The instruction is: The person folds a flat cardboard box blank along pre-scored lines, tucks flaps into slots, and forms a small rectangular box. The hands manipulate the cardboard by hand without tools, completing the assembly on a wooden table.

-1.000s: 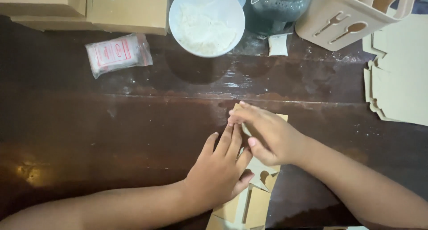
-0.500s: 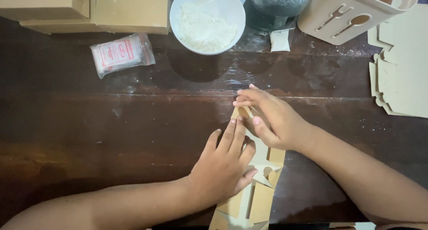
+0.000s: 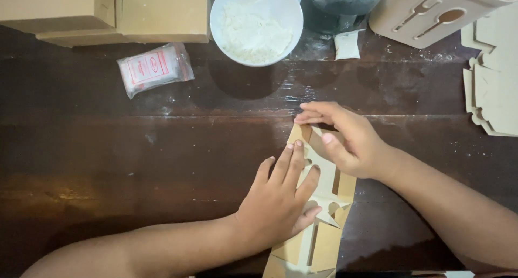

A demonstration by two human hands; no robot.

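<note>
A light wooden cut-out piece (image 3: 324, 202) lies on the dark wooden table (image 3: 135, 165), close to its near edge and a bit right of the middle. The left hand (image 3: 278, 205) lies flat on the piece with its fingers spread — pressing it down. The right hand (image 3: 345, 138) curls over the far end of the piece, fingertips pinching the top edge. Along the far edge sit cardboard boxes (image 3: 108, 11), a white bowl of powder (image 3: 253, 24), a small plastic packet (image 3: 155, 67) and a wooden box with spoon-shaped holes (image 3: 426, 11). More cut-out boards (image 3: 493, 89) lie at the right edge.
</note>
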